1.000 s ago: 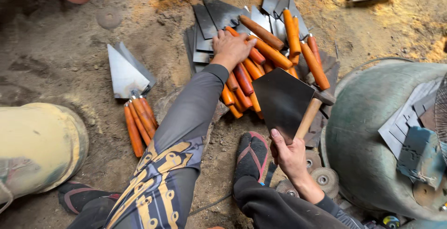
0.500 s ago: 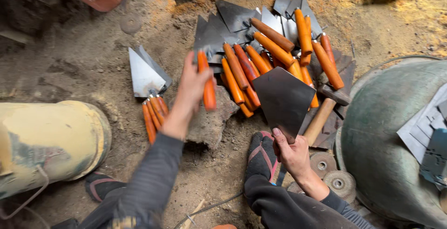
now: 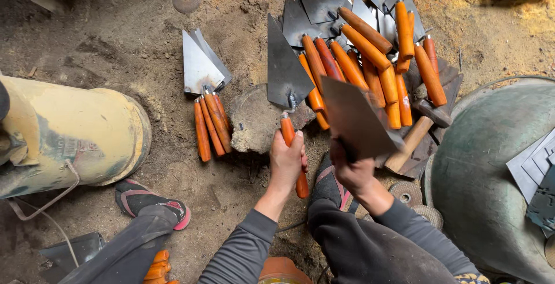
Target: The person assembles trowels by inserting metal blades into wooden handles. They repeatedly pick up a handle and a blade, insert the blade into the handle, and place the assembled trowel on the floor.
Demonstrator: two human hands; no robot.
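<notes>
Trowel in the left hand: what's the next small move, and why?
Probably set it down on the small stack of trowels at left. The left hand grips the trowel by its orange handle, blade up over the stone, while the right hand holds a bare blade.

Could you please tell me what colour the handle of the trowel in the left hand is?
The trowel handle is orange, gripped by the left hand; head view.

Dirt floor (image 3: 115,47): trowel pile (image 3: 376,58), stone (image 3: 257,122), yellow cylinder (image 3: 69,136).
</notes>
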